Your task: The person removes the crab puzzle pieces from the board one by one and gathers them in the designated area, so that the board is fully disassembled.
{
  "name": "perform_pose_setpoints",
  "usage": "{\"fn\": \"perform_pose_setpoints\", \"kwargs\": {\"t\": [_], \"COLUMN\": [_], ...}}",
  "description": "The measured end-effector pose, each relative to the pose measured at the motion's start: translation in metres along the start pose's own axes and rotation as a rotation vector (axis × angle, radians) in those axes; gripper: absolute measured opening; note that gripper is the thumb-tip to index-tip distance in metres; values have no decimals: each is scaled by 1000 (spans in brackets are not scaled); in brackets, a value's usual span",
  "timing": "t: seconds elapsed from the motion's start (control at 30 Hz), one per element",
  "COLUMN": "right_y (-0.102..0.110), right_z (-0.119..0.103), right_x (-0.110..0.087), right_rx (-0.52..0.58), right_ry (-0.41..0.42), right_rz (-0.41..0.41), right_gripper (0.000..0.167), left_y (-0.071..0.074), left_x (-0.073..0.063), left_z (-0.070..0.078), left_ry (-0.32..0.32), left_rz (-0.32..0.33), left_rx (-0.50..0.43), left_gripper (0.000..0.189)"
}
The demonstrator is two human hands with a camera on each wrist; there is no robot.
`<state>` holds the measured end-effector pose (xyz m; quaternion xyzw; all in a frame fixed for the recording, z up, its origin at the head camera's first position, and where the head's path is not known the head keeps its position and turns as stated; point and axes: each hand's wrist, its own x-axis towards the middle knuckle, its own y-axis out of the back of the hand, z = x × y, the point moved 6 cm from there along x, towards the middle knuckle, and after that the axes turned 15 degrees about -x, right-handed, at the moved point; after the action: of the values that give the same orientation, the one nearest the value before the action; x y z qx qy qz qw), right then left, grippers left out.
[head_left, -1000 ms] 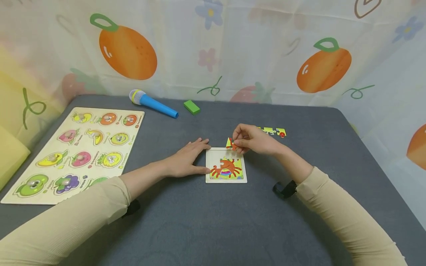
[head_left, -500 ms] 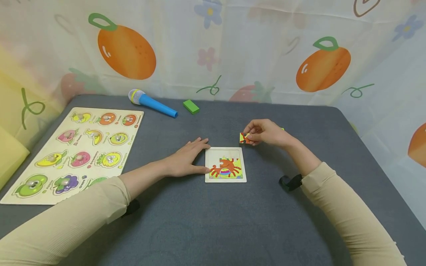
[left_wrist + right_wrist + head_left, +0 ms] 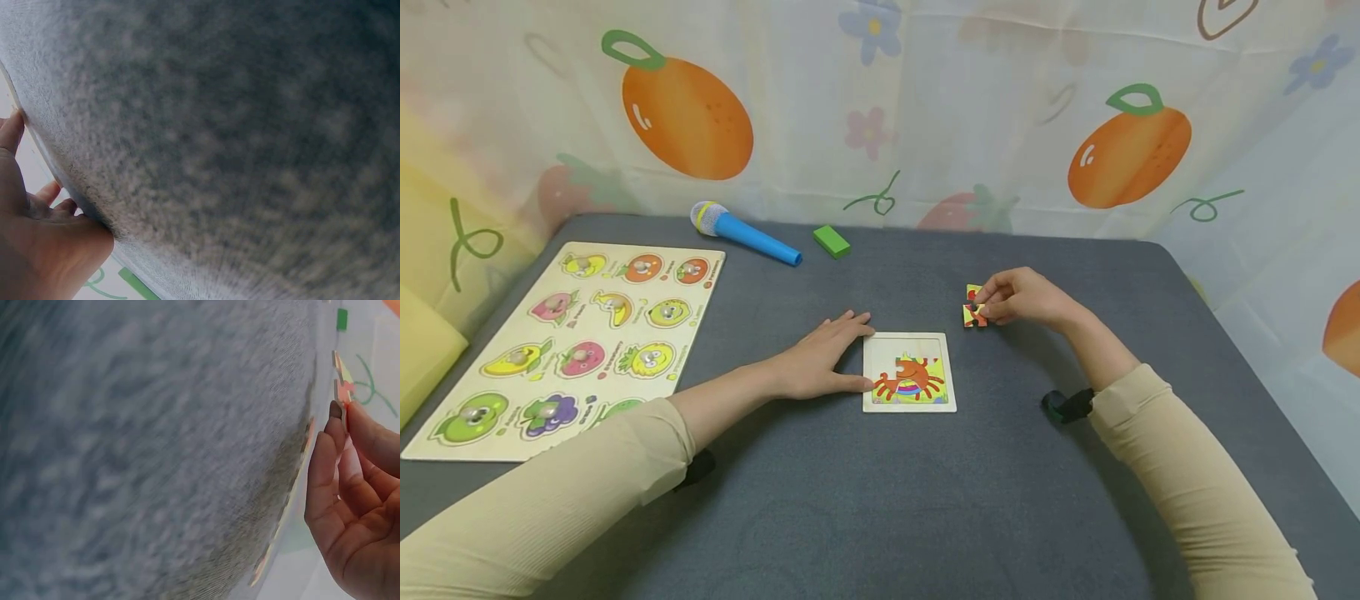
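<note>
A small square crab jigsaw puzzle lies in its pale wooden frame, its lower part filled with an orange crab. My left hand rests at the frame's left side, fingers spread, thumb and fingertips at the edge. Up and to the right of the frame, my right hand pinches a red-and-yellow jigsaw piece between thumb and fingers. In the right wrist view, the pinched piece stands edge-on beyond the fingertips. Part of another piece shows just behind it.
A row of loose pieces lies on the table beside the right hand, hidden by it in the head view. A wooden fruit knob puzzle lies at the left. A blue toy microphone and a green block lie at the back.
My right hand has drawn away from the frame's top edge to the right and slightly back, with pieces at its fingertips. The left hand has stayed at the frame.
</note>
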<state>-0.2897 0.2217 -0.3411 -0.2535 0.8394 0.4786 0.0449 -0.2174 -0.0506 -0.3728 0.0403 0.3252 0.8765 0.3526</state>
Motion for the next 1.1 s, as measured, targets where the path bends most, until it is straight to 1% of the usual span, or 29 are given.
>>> {"fn": "perform_pose_setpoints", "kwargs": {"t": [0.1, 0.37, 0.7, 1.1], "right_y": [1, 1, -1, -1], "right_z": [5, 9, 13, 12], "right_x": [0, 0, 2, 4], "right_rx": [7, -8, -98, -131], "right_ry": [-23, -80, -155, -171], "right_rz": [5, 45, 55, 64], "right_gripper": [25, 27, 24, 23], "left_y": [0, 0, 0, -1], "left_x": [1, 0, 1, 2], "left_z": [-1, -1, -2, -3], "left_ry": [-1, 1, -3, -1], "left_rz": [0, 5, 8, 2], "left_rx": [0, -7, 0, 4], "left_gripper": [77, 75, 75, 77]}}
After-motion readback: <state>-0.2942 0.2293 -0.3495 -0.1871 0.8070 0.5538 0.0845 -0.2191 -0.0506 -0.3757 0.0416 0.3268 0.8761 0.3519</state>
